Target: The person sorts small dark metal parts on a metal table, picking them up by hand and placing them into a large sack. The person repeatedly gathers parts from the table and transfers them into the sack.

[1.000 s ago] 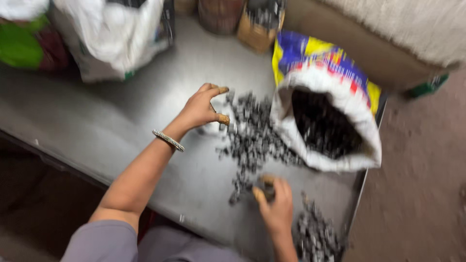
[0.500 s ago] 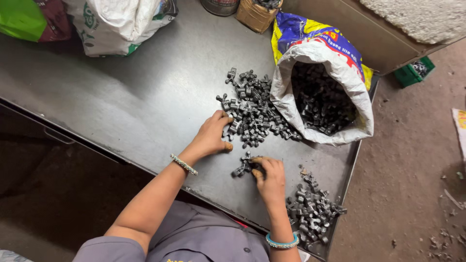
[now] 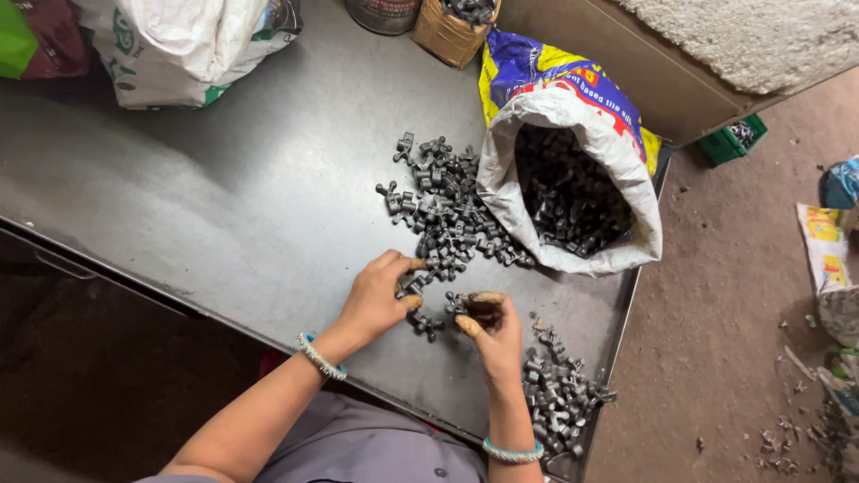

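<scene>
A pile of small dark metal parts point(image 3: 443, 210) lies on the grey metal table point(image 3: 242, 206), spilling from an open woven sack point(image 3: 573, 188) full of the same parts. My left hand point(image 3: 380, 295) rests at the near edge of the pile, fingers closed around one metal part. Just to its right, my right hand point(image 3: 490, 329) pinches another dark part between thumb and fingers. A second, smaller heap of parts point(image 3: 559, 394) sits by the table's near right corner, beside my right forearm.
A white sack point(image 3: 188, 45) and a green bag point(image 3: 18, 36) stand at the table's far left. A brown container of parts point(image 3: 455, 25) and a round tin point(image 3: 383, 12) stand at the back. The table's right edge drops to a dirt floor point(image 3: 743, 295) with litter.
My left hand has drawn back from the middle of the pile toward its near edge, close to my right hand. The camera view has shifted and steadied.
</scene>
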Demonstrator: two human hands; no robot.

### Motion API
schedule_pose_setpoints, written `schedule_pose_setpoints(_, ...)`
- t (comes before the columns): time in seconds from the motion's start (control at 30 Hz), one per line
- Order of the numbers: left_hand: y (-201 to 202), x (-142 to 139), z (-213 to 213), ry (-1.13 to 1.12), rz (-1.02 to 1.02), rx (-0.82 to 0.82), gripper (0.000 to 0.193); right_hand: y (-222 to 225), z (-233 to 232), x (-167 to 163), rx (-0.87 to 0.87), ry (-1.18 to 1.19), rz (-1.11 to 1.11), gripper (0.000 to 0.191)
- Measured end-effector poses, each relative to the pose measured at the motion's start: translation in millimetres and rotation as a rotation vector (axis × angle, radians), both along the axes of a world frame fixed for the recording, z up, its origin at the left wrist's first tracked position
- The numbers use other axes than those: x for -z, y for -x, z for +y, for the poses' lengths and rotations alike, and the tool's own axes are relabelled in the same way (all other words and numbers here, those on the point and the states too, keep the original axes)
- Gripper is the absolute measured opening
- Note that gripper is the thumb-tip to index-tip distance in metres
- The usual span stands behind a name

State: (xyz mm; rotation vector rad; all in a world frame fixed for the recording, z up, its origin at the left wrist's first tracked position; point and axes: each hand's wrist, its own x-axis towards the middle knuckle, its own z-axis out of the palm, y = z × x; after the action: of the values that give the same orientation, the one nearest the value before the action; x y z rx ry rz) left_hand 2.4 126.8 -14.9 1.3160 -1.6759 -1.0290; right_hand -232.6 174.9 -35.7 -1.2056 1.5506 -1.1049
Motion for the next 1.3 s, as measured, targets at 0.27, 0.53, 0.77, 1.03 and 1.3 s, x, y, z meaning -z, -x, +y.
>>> schedule_pose_setpoints(0.27, 35, 7, -3, -0.445, 0.839, 0.279, 0.041, 20, 18, 15, 0.055, -0.259, -0.869, 0.039)
schedule_pose_setpoints(0.53, 39, 14, -6, -0.3, 0.67, 0.251, 0.022, 25, 22, 22, -0.009, -0.325, -0.802, 0.035)
schedule_pose_setpoints(0.77, -1, 3, -12, -0.102, 0.129, -0.056, 0.021, 39, -23, -32, -0.099, -0.133, -0.55, 0.061)
schedule_pose_setpoints(1.03, -7, 12, -2, 0.036, 0.007, 0.027, 0.042, -55, 4, -32, -0.362, 0.131, 0.716, 0.055)
schedule_pose_setpoints(1.3, 16, 19, 6, -0.069, 0.034, 0.187, 0.038, 5, 24, 3, -0.017, 0.003, -0.52, 0.053)
